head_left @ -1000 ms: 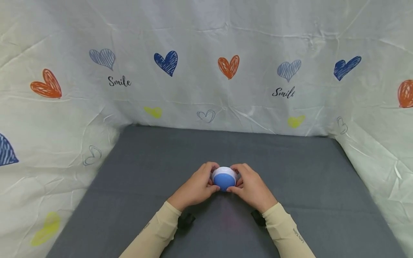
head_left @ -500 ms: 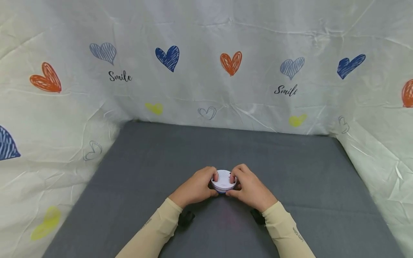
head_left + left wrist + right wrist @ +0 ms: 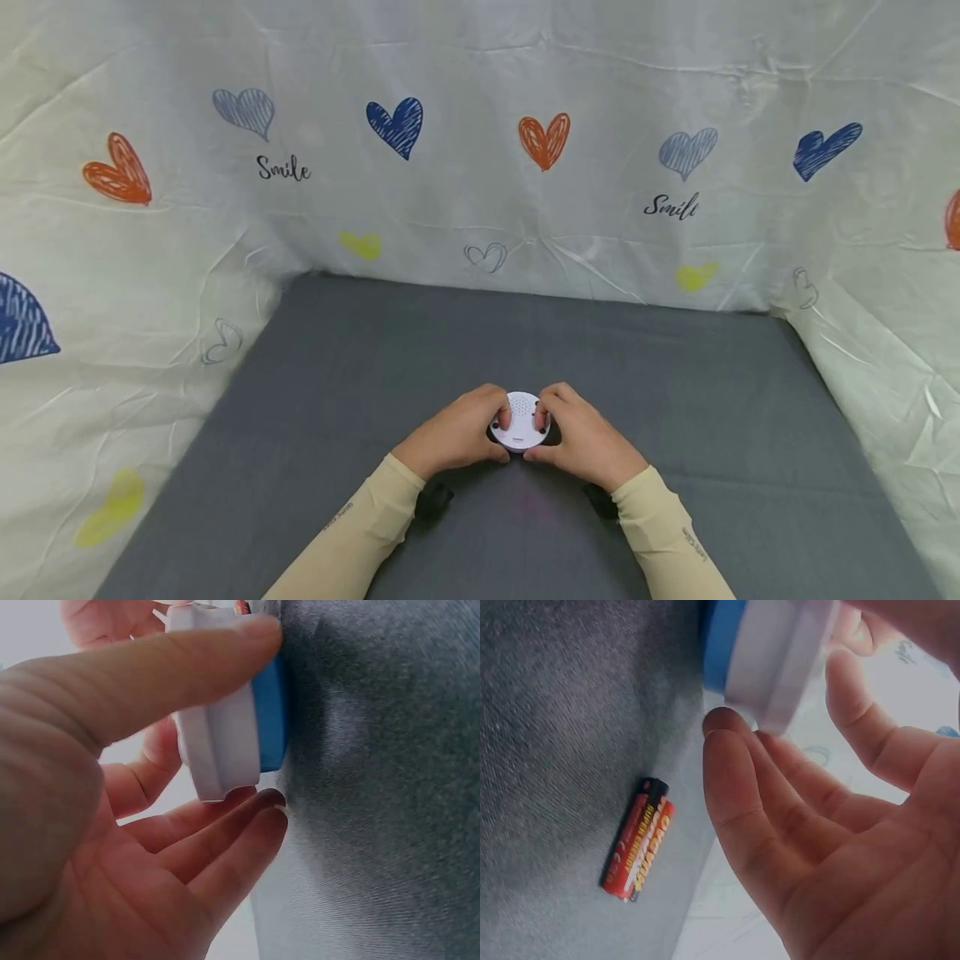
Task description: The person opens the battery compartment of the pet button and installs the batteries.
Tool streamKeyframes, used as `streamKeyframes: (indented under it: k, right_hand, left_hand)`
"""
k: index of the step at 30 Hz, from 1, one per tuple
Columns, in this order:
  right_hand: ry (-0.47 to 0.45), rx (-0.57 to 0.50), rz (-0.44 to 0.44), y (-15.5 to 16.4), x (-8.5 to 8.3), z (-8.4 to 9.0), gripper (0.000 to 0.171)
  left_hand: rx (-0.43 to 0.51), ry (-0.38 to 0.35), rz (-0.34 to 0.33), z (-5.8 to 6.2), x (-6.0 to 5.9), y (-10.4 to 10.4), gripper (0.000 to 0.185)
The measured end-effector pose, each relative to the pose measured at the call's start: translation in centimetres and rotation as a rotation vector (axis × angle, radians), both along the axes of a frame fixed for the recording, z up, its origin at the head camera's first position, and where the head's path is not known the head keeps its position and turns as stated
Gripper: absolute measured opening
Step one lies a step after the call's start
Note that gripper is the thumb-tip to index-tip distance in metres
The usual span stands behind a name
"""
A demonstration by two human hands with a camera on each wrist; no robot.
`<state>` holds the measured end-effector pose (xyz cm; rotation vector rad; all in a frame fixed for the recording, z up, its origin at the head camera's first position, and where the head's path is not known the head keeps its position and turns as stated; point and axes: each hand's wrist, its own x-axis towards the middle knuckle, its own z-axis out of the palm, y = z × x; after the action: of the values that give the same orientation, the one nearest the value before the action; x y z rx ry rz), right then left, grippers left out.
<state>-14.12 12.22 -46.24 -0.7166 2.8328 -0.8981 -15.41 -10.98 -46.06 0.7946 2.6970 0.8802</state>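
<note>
Two hands grip the round white-and-blue device near the front middle of the grey mat, blue side down. Left hand and right hand curl round its rim. Best kept flat and steady while thumbs work the white face. Batteries lie nearby.

Even soft light, wrist views blurry close-up, no glare.
</note>
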Motion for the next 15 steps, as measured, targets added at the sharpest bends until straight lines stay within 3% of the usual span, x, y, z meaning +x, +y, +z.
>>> streamKeyframes:
  k: [6, 12, 15]
  right_hand:
    - [0.037, -0.043, -0.005, 0.22, -0.11, 0.36, 0.042]
    - [0.212, -0.052, 0.043, -0.18, 0.00, 0.48, 0.030]
    - [0.230, -0.020, 0.058, -0.40, 0.10, 0.49, 0.033]
  left_hand:
    - [0.033, -0.050, 0.029, 0.50, 0.13, 0.03, 0.053]
    - [0.028, -0.098, 0.060, 0.55, 0.20, 0.11, 0.089]
    - [0.014, -0.099, 0.056, 0.55, 0.24, 0.14, 0.098]
